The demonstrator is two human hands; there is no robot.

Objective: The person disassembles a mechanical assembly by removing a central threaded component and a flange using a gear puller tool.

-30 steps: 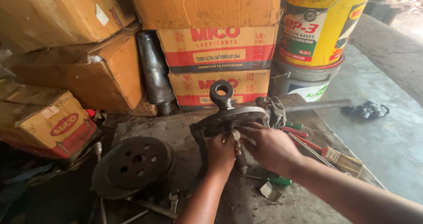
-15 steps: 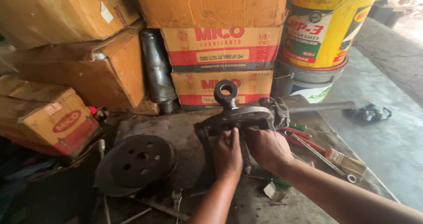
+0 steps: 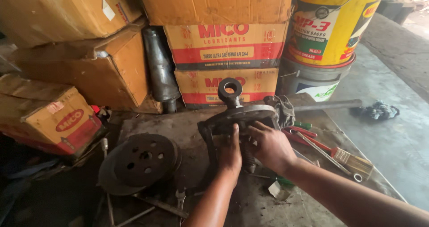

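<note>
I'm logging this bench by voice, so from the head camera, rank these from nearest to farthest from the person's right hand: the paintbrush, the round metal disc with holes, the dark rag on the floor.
Measured from the right hand, which rests on the metal puller tool:
1. Paintbrush, just to its right on the bench.
2. Round metal disc with holes, off to the left, past the left hand.
3. Dark rag, far right on the floor.

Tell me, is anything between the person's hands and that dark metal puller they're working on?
Nothing visible. Both the left hand and the right hand already rest on the metal puller, below its top plate. The grey rag lies off to the side.
</note>
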